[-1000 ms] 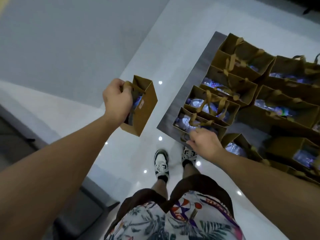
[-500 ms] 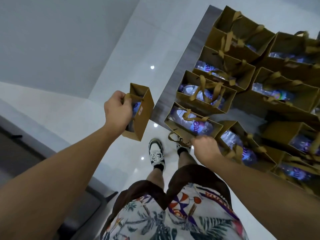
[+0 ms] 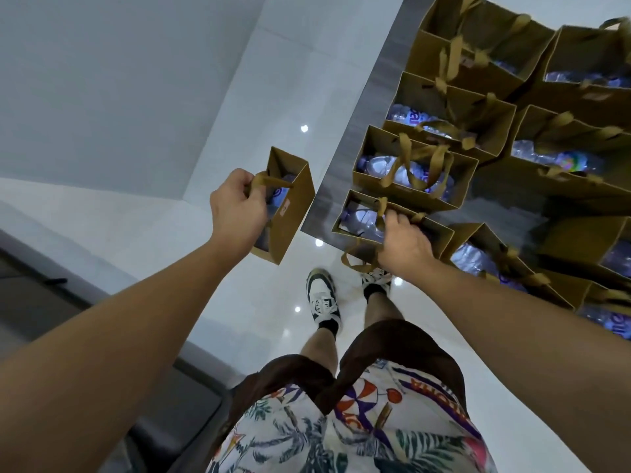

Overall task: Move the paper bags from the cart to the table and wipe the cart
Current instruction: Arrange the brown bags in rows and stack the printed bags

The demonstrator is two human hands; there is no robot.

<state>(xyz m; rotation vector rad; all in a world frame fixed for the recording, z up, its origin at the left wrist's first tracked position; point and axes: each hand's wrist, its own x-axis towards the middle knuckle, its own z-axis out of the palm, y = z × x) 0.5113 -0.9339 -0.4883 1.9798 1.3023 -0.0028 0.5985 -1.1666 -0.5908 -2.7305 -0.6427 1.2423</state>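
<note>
My left hand (image 3: pixel 235 206) grips the ribbon handles of a small brown paper bag (image 3: pixel 290 216), which hangs over the floor just left of the cart's grey top (image 3: pixel 345 158). A plastic bottle shows inside it. Several more brown paper bags (image 3: pixel 375 138) with bottles stand packed together on the cart. My right hand (image 3: pixel 404 244) reaches over the nearest bag (image 3: pixel 440 233) at the cart's front corner, fingers curled on one of its ribbon handles. That bag's other handle loop droops over the cart's edge.
A glossy white floor (image 3: pixel 259 97) lies below, with my sneakers (image 3: pixel 321 298) close to the cart's corner. A dark grey ledge (image 3: pixel 41 302) runs along the lower left, and a pale grey wall rises at the upper left.
My right hand has moved from the near edge of the front bag up onto its ribbon handle. The left hand still holds its bag, and the cart appears closer.
</note>
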